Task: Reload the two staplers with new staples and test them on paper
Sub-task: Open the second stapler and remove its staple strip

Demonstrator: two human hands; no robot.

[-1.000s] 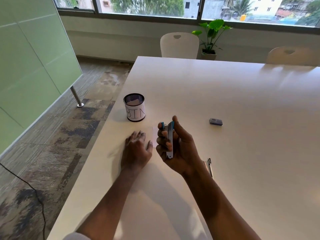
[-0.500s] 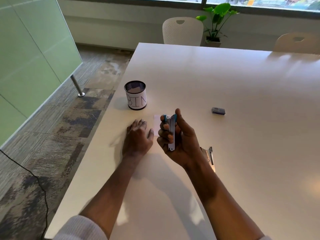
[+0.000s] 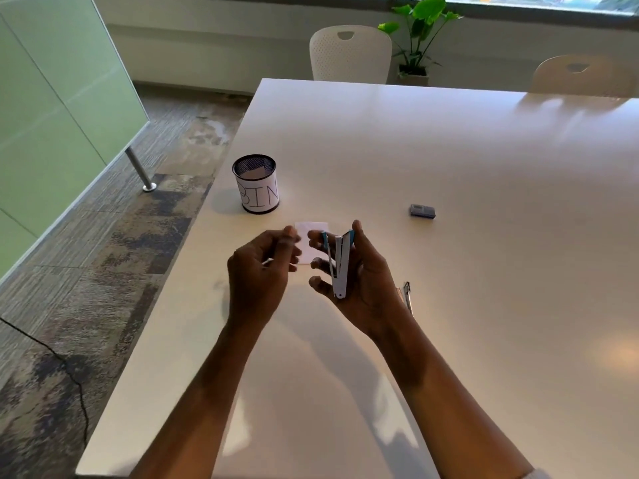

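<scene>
The left grip point(image 3: 257, 281) is blurry, and the thin pale bit point(image 3: 267, 261) it pinches is too small to tell. Both grips cover part of the paper point(image 3: 313, 228). The right grip point(image 3: 363, 281) hides one side of the stapler point(image 3: 340, 264) it holds, and its wrist hides part of the second stapler point(image 3: 407, 295). The small box point(image 3: 422, 211) is too small to read. The surface point(image 3: 484, 305) runs off the right edge.

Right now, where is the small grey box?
In the head view, the small grey box lies on the white table, beyond and to the right of the right hand holding the stapler, far right of the cup marked BIN.
</scene>
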